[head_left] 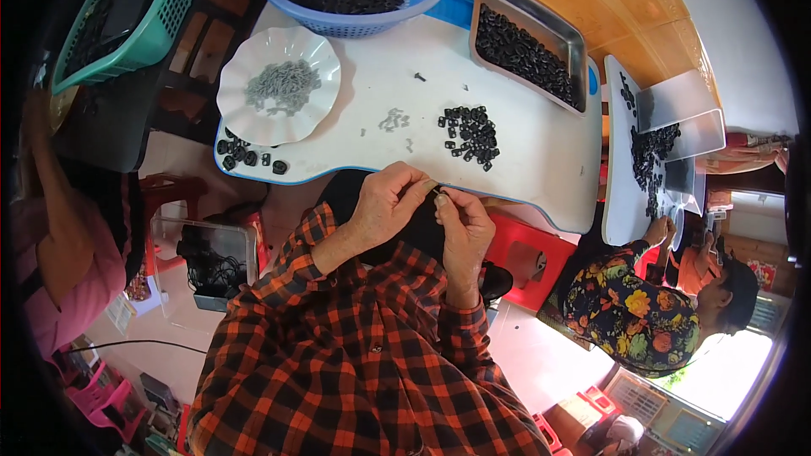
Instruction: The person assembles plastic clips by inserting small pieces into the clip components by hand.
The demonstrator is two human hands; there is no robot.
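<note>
Grip status: left hand (387, 204) and right hand (465, 232) pinch small black part (438, 191) off surface's (532, 156) near edge — blue basket (355, 24), far edge; white plate (317, 55), left edge; steel tray (542, 24), far-right corner.

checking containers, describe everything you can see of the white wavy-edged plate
The white plate is round, with a scalloped rim and a smooth surface; whether ceramic or plastic cannot be told. It sits right side up at the left end of the white table, on the near side of the blue basket. A loose heap of small grey pieces lies in its middle. Black pieces lie by its near edge; contact is unclear. The left hand and right hand are clear of it.
</note>
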